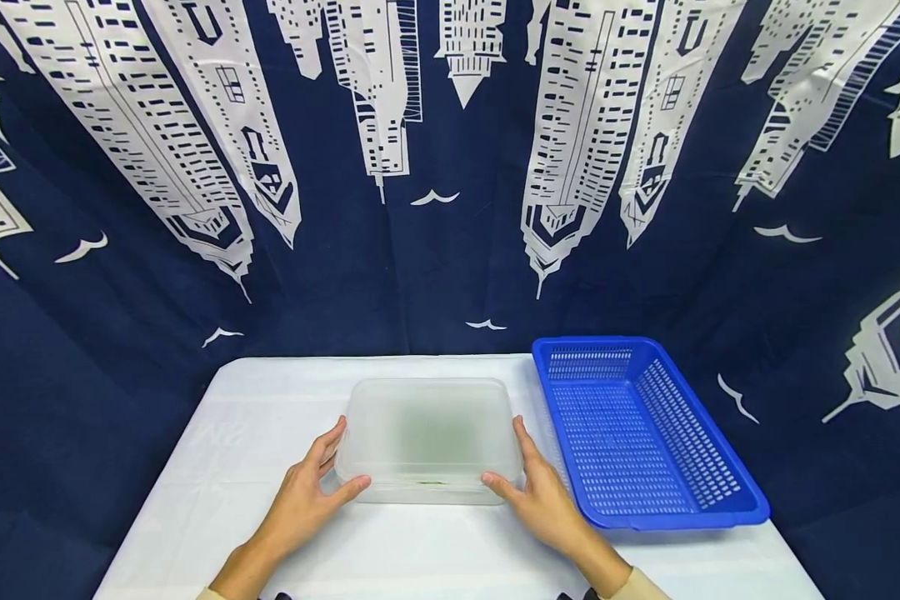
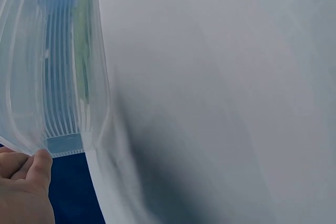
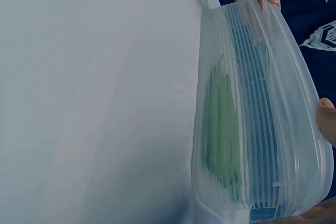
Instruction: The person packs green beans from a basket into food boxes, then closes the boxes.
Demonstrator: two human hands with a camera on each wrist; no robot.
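A translucent plastic food container point(image 1: 429, 417) with a frosted lid is held over the white table near its middle. Green, long, thin contents point(image 3: 223, 129) show through its ribbed wall in the right wrist view. My left hand point(image 1: 309, 493) grips its left end, thumb on the near edge and fingers along the side. At the opposite end my right hand point(image 1: 546, 500) holds it in the same way. Part of the left hand point(image 2: 26, 184) shows at the container's corner in the left wrist view.
A blue perforated plastic basket point(image 1: 617, 433) stands on the right of the white-covered table point(image 1: 255, 417), close to the right hand and reaching past the table's right edge. Behind hangs a navy cloth point(image 1: 330, 275) printed with white buildings and birds.
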